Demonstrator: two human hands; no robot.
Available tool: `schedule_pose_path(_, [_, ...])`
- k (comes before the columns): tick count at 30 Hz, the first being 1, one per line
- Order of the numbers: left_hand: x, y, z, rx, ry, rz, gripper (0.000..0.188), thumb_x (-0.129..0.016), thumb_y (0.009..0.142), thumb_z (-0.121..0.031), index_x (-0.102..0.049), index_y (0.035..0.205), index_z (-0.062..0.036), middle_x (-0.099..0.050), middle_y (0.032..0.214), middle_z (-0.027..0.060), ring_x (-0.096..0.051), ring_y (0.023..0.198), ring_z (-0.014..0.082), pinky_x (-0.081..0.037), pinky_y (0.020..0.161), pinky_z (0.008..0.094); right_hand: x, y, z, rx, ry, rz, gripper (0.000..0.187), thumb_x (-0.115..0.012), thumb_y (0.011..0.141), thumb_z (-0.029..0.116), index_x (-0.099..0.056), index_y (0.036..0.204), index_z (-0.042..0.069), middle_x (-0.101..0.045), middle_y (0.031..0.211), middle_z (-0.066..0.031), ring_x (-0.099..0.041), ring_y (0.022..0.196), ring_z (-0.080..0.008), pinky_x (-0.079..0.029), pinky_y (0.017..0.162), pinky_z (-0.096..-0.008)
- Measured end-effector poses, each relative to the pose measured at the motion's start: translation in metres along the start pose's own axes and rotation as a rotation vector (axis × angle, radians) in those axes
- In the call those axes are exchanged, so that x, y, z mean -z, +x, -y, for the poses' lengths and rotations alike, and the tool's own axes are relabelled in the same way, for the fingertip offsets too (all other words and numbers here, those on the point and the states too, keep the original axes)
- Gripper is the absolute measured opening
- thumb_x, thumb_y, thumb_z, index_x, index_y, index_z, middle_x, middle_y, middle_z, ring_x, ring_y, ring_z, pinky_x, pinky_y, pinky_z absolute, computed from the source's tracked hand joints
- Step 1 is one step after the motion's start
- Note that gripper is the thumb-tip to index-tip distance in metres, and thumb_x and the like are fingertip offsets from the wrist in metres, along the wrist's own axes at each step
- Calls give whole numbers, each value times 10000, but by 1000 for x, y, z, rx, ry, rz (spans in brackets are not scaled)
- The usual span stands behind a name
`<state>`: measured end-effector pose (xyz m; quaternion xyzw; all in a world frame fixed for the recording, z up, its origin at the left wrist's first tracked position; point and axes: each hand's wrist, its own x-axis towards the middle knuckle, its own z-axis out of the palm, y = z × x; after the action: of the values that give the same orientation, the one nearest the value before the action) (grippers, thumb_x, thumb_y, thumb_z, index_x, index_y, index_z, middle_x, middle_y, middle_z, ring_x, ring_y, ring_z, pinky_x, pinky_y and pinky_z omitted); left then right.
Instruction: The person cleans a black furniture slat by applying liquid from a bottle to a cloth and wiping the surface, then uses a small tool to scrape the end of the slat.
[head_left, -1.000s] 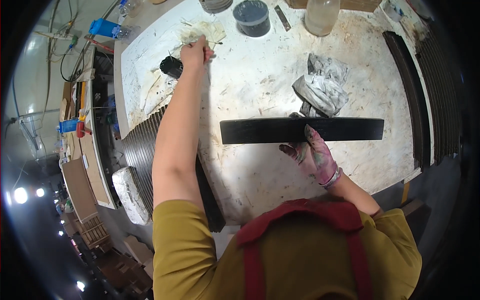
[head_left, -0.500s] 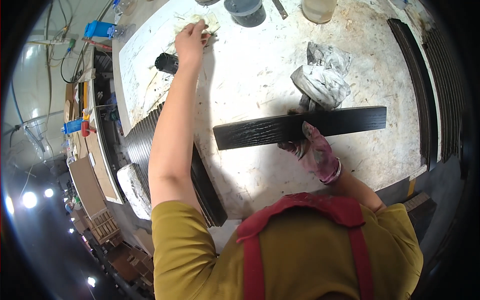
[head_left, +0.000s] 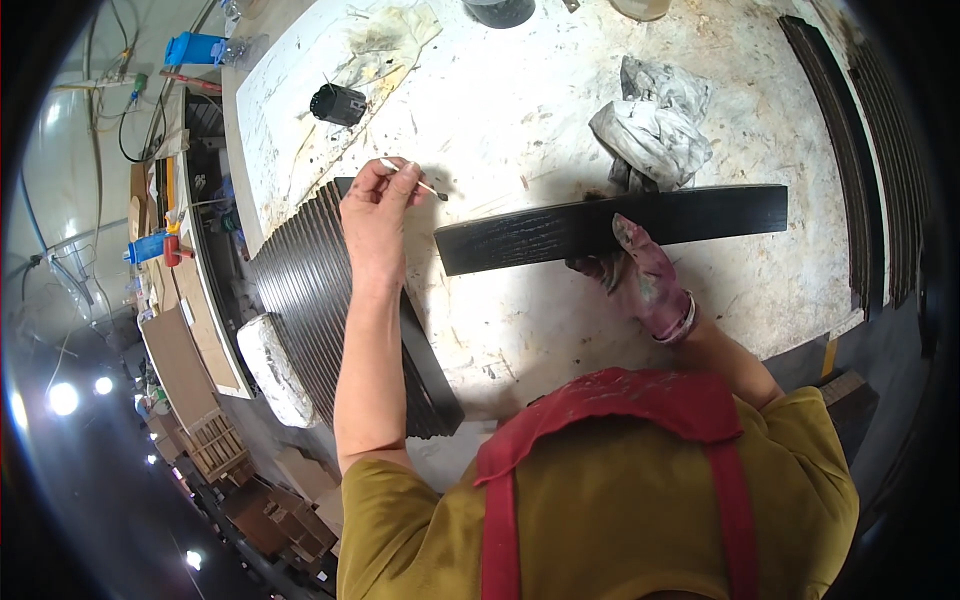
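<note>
Bare, my left hand pinches a thin white stick between thumb and fingers. The stick's dark tip, like a swab's, points right, just above the left end of a black wood board, apart from it. In a stained pink glove, my right hand grips that board from its near edge, thumb on the upper face and fingers partly hidden underneath. The board lies crosswise before me, its grain showing. Behind it sits a crumpled, grey-smudged white cloth.
Black slats lie side by side at the left, near a white wrapped block. A small black cup stands beside a yellowish stained cloth. More dark slats line the right edge. A dark tub is at the back.
My left hand has come back toward me from the yellowish cloth, now showing the white stick near the board. The board and right hand have shifted slightly up in view.
</note>
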<state>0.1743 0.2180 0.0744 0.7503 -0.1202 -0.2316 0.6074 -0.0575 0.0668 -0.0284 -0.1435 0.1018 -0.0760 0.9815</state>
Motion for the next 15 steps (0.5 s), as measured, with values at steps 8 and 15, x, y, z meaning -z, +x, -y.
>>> schedule_pose_path(8, [-7, -26, 16, -61, 24, -108, 74, -569, 915, -63, -542, 846, -67, -579, 788, 15, -501, 684, 74, -398, 652, 208, 18, -3, -14, 48, 69, -46, 378, -409, 994, 323, -502, 1285, 101, -559, 1249, -37, -544, 1103, -199, -447, 947, -396])
schedule_pose_path(15, [-20, -32, 23, -56, -18, -108, 54, -587, 908, -66, -563, 861, -55, -580, 804, 2, -503, 699, 63, -415, 665, 204, 9, 0, -5, -17, -17, -59, 372, -423, 989, 319, -509, 1276, 99, -568, 1228, -39, -551, 1087, -189, -466, 913, -370])
